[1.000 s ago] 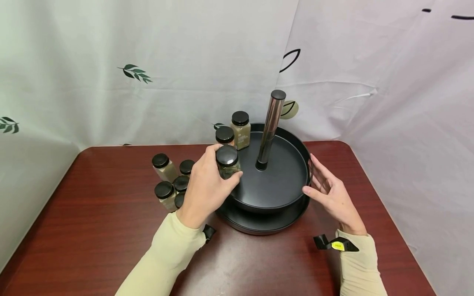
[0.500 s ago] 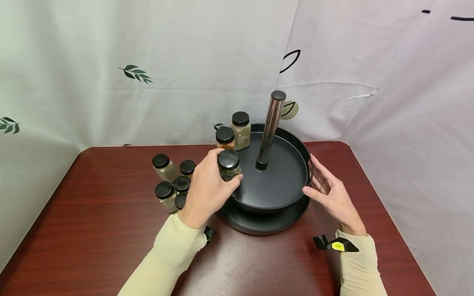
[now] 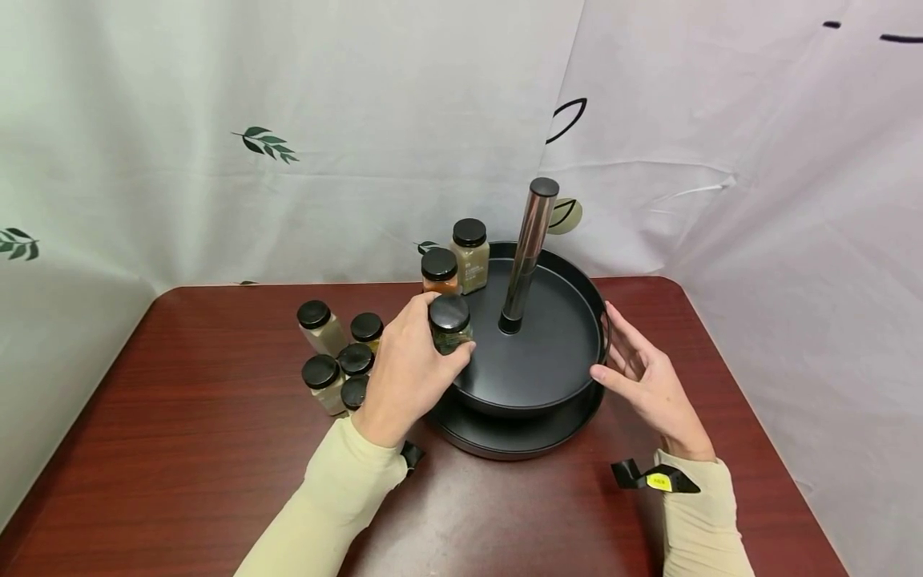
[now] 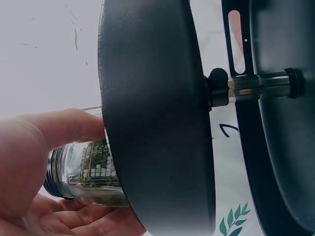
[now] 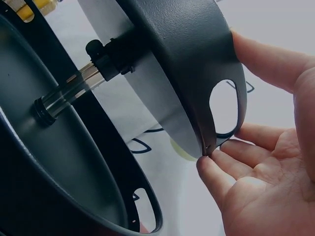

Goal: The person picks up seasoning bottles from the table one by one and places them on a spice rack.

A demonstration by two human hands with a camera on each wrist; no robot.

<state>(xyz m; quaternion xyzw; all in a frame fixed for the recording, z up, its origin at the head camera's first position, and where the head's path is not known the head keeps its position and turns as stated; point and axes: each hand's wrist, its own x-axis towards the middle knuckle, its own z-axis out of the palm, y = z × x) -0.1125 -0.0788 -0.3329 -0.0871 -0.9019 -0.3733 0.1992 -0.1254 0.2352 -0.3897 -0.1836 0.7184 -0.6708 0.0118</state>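
Note:
My left hand grips a glass spice jar with a black lid and dark green herbs inside. It holds the jar upright at the left side of the upper tray of a black two-tier rack. The left wrist view shows fingers around the same jar, its lower part hidden behind the tray's wall. My right hand touches the upper tray's right rim with spread, fairly straight fingers. In the right wrist view, its fingertips lie beside the cut-out handle. Two jars, one orange and one pale green, stand at the tray's back left.
Several black-lidded spice jars cluster on the brown table, left of the rack. A post rises from the upper tray's middle. The lower tray sits beneath. A white curtain hangs behind.
My left hand has brought the herb jar slightly nearer and to the right, uncovering more of the orange jar behind it. The right hand stays at the rim.

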